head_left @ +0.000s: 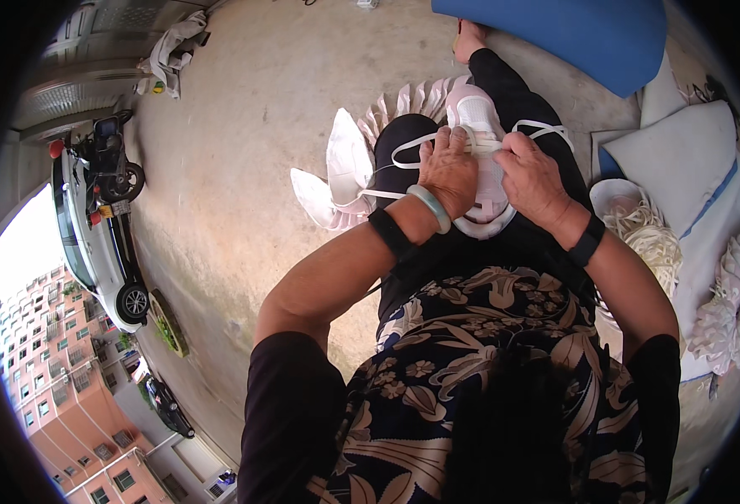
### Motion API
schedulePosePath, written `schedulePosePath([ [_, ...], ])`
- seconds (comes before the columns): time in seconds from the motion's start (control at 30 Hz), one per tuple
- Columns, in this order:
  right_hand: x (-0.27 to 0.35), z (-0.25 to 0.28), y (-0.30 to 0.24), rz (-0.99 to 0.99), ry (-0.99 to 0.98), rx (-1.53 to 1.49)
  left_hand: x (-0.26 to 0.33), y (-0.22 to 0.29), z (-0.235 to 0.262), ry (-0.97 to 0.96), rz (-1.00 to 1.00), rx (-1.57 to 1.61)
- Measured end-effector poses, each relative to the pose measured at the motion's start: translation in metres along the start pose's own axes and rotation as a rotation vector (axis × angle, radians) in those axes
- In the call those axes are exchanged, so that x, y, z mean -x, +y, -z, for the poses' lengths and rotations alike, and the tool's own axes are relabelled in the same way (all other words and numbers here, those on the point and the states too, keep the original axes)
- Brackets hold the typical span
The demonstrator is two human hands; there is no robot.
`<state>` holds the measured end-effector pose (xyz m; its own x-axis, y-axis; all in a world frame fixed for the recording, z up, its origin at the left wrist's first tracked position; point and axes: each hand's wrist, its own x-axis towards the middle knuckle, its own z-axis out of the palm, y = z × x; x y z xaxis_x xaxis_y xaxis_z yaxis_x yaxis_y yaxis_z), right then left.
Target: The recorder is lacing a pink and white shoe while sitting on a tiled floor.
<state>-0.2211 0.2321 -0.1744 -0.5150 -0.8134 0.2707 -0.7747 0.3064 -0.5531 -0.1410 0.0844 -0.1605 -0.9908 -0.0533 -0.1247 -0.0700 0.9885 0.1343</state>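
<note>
A seated person works a white mask (481, 160) on the lap, both hands pressed down on it. The left hand (448, 170), a pale green bangle (431, 207) and a black band (390, 234) at its wrist, lies with fingers curled over the mask's near edge, pinching a white strap (412, 144) that loops out to that hand's left. The right hand (532, 178), a black band (587, 240) at its wrist, is closed over the mask's other side, thumb and fingers gripping the strap where it meets the mask; a second loop (546, 128) of strap stands out just beyond that hand. The mask sits between the two hands, touching both, over black trousers (517, 101). To the left of the left hand a fan of white masks (344, 172) lies on the concrete floor (244, 151). To the right of the right hand a round tub of white straps (639, 227) stands near, with white sacks (681, 160) beyond it and a blue mat (571, 34) farther ahead
</note>
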Motion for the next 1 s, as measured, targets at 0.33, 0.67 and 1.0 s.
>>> schedulePosePath([
  [0.33,0.000,-0.002,0.002,0.016,0.016,-0.017,0.006,-0.008,-0.010,0.063,0.031,0.243],
  [0.67,-0.002,-0.004,-0.002,0.027,0.087,-0.031,0.003,-0.019,-0.007,0.038,-0.049,0.342],
  [1.0,-0.003,-0.006,-0.003,0.009,0.016,0.028,-0.008,-0.007,0.004,-0.109,-0.003,0.252],
])
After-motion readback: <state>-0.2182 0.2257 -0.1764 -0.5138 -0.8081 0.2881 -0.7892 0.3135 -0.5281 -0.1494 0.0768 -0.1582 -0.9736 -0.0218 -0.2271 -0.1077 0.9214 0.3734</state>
